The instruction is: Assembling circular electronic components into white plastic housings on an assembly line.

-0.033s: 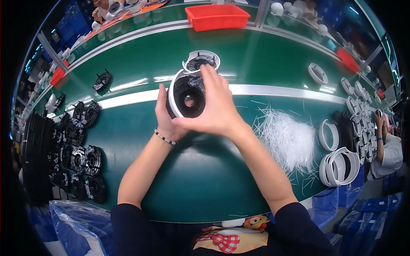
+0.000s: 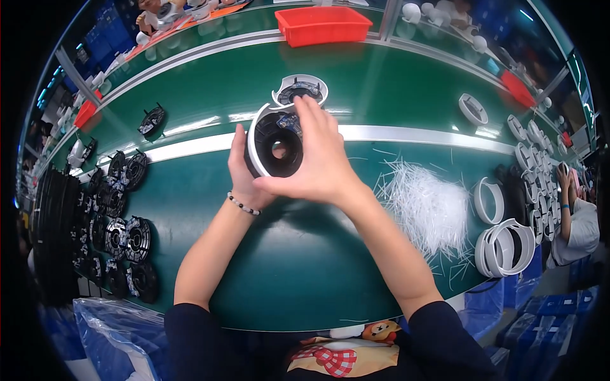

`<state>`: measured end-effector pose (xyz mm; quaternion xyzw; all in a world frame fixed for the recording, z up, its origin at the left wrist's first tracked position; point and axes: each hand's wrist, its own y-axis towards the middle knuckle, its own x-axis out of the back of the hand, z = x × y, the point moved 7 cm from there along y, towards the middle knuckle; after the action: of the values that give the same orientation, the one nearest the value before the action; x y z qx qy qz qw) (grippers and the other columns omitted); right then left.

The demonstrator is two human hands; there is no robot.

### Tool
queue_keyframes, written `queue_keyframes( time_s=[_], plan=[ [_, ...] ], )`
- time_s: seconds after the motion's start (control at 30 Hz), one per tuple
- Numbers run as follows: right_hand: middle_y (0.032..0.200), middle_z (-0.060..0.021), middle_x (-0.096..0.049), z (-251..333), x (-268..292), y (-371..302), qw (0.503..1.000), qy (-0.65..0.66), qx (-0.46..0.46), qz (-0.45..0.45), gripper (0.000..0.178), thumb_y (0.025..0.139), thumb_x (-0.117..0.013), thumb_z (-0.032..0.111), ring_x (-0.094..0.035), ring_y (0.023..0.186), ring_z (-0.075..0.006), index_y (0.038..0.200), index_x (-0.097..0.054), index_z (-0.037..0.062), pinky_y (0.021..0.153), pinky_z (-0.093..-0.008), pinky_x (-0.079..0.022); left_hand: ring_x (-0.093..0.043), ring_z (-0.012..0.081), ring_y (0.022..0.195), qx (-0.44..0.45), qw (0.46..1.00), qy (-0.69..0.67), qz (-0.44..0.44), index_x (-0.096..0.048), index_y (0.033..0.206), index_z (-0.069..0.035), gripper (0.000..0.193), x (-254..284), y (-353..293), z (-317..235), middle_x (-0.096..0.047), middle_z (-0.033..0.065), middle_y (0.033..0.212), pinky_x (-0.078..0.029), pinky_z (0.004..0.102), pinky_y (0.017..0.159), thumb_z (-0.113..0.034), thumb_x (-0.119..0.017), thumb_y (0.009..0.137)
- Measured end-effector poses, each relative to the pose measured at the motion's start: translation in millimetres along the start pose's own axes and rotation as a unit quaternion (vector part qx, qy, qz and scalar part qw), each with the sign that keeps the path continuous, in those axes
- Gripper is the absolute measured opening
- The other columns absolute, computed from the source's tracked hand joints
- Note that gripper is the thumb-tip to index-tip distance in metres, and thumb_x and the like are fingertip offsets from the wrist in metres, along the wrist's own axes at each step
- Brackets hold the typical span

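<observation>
Above the near green mat I hold a white round housing [image 2: 253, 147] with a black disc-shaped insert [image 2: 287, 166] inside it. The insert has a hole through its middle and a small blue circuit board [image 2: 289, 122] near its upper edge. My left hand [image 2: 240, 168] supports the housing from the left and below. My right hand [image 2: 325, 152] grips its right side, thumb across the near edge and fingers over the far rim. The right fingers hide part of the insert. Just beyond stands another white housing [image 2: 277, 84] with a black insert, on the moving-belt-like green strip.
Several black discs with circuit boards [image 2: 136, 238] lie at the left. To the right are a heap of thin white strips [image 2: 429, 206], stacked white rings [image 2: 486, 254] and more white housings [image 2: 534, 159]. A red bin [image 2: 324, 28] stands at the far side. Another person [image 2: 575, 222] works far right.
The housing and both hands have shifted very slightly to the left, and the housing is tilted a little differently. The grip is the same.
</observation>
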<state>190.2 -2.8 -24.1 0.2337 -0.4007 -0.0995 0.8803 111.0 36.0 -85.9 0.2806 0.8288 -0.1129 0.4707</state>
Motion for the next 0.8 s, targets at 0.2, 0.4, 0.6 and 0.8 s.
queue_keyframes(
  time_s=[0.2, 0.4, 0.6, 0.8],
  plan=[
    [0.122, -0.0243, -0.029, 8.6, -1.6, -2.5, 0.998, 0.043, 0.035, 0.018, 0.104, 0.041, -0.076, 0.038, -0.03, 0.113, -0.0389, 0.122, -0.027, -0.0055, 0.094, -0.0432, -0.027, -0.052, 0.0215, 0.097, -0.01, 1.0, 0.018, 0.02, -0.045, 0.113, -0.002, 0.052, 1.6, -3.9, -5.9, -0.053, 0.0121, 0.106, -0.042, 0.0343, 0.085, -0.044, -0.027, 0.086],
    [0.122, -0.0253, -0.032, -1.3, 1.7, 0.8, 0.998, 0.056, -0.012, 0.034, 0.109, 0.043, -0.077, 0.043, -0.032, 0.113, -0.0379, 0.124, -0.023, -0.0075, 0.095, -0.0416, -0.029, -0.051, 0.0213, 0.097, 0.004, 0.998, 0.025, -0.049, -0.046, 0.112, -0.003, 0.054, 6.0, -3.5, 1.9, -0.053, 0.0114, 0.105, -0.042, 0.0349, 0.085, -0.047, -0.03, 0.085],
    [0.123, -0.0245, -0.029, 11.2, 3.8, 0.0, 0.997, 0.059, 0.053, 0.014, 0.107, 0.042, -0.077, 0.039, -0.029, 0.114, -0.0392, 0.124, -0.025, -0.0058, 0.095, -0.0428, -0.026, -0.053, 0.0194, 0.091, -0.032, 0.998, 0.04, -0.045, -0.048, 0.109, -0.004, 0.048, 0.4, -8.0, -9.6, -0.054, 0.0095, 0.101, -0.044, 0.0327, 0.081, -0.042, -0.029, 0.086],
    [0.124, -0.0262, -0.028, 16.3, 7.6, -1.0, 0.994, 0.009, 0.107, -0.003, 0.107, 0.04, -0.077, 0.036, -0.028, 0.114, -0.041, 0.124, -0.025, -0.005, 0.094, -0.0461, -0.025, -0.052, 0.018, 0.092, -0.018, 0.999, 0.033, -0.022, -0.047, 0.111, -0.005, 0.067, -13.0, -3.8, -2.3, -0.054, 0.0077, 0.1, -0.045, 0.031, 0.078, -0.061, -0.026, 0.081]
  ],
)
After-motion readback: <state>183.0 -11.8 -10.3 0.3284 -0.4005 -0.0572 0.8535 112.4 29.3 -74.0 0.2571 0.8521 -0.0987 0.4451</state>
